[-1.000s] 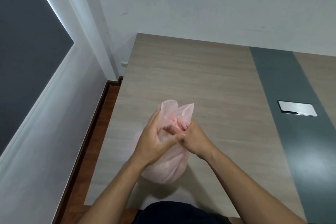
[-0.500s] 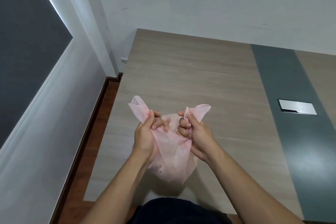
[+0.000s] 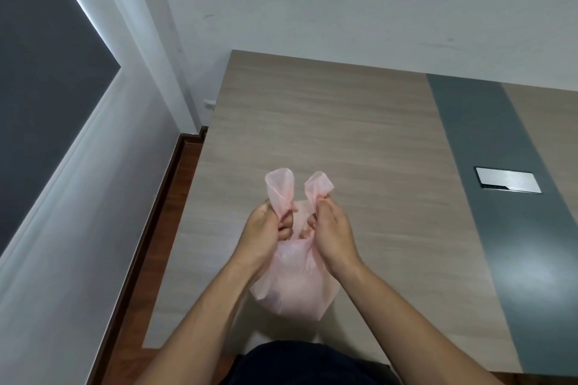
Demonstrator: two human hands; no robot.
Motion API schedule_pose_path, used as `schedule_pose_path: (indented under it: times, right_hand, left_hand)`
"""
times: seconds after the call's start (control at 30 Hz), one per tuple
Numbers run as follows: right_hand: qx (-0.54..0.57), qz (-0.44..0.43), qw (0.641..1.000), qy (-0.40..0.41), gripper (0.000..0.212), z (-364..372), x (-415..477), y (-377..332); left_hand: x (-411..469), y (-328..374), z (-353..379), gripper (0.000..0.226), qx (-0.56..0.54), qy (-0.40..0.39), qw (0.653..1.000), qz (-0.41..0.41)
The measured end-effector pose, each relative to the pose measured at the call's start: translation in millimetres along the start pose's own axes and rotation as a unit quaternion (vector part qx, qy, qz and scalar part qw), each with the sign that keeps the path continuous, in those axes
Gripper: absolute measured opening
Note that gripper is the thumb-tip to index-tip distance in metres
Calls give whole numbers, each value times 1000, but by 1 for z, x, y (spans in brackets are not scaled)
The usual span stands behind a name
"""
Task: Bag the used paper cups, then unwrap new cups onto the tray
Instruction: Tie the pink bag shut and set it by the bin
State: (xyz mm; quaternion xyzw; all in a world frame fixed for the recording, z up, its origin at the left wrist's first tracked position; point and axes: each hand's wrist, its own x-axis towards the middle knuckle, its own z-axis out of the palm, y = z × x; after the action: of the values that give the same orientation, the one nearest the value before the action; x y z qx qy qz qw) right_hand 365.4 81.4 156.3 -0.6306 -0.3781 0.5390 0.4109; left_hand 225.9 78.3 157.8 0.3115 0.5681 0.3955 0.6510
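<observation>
A thin pink plastic bag (image 3: 294,287) bulges near the front edge of the wooden table (image 3: 328,122). My left hand (image 3: 266,234) pinches the bag's left handle and my right hand (image 3: 331,234) pinches the right handle; both handle loops stick up above my fists, close together. The bag's contents are hidden behind the cloudy plastic. No cups or tray are in view.
A dark grey stripe (image 3: 500,197) runs across the table on the right, with a metal flap (image 3: 508,180) set into it. The table's back edge meets a white wall. To the left lie a strip of red-brown floor (image 3: 150,259) and another wall.
My hands pulled the two bag handles apart, then brought them back close together and upright over the bag's mouth. The bag stays in the same spot.
</observation>
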Motion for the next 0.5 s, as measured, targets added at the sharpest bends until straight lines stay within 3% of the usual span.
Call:
schedule_pose_path:
  times: [0.07,0.13,0.17,0.23,0.27,0.37,0.5]
  right_hand:
    - [-7,-16,1000,-6,36,-3,-1,-1]
    - [4,-17,1000,-24,26,-6,-3,-6]
    - [7,-10,999,-39,24,-8,-3,-7]
    - [-6,3,997,-83,25,-10,-3,-4]
    - [-24,-1,994,-104,24,-10,-3,-3]
    - [-70,-35,984,-161,25,-12,-3,0]
    - [-38,-42,968,-246,26,-16,-9,-8]
  left_hand:
    - [-6,-3,2,18,-11,-18,1000,6]
    - [-3,-7,3,52,-42,-37,998,-9]
    - [-3,-6,4,57,-36,-58,998,-11]
    - [-5,-4,5,29,2,-81,997,0]
    - [-3,-6,4,32,4,-84,996,-9]
    - [2,-12,2,61,-1,-27,998,-53]
    - [6,-14,0,63,22,4,999,-45]
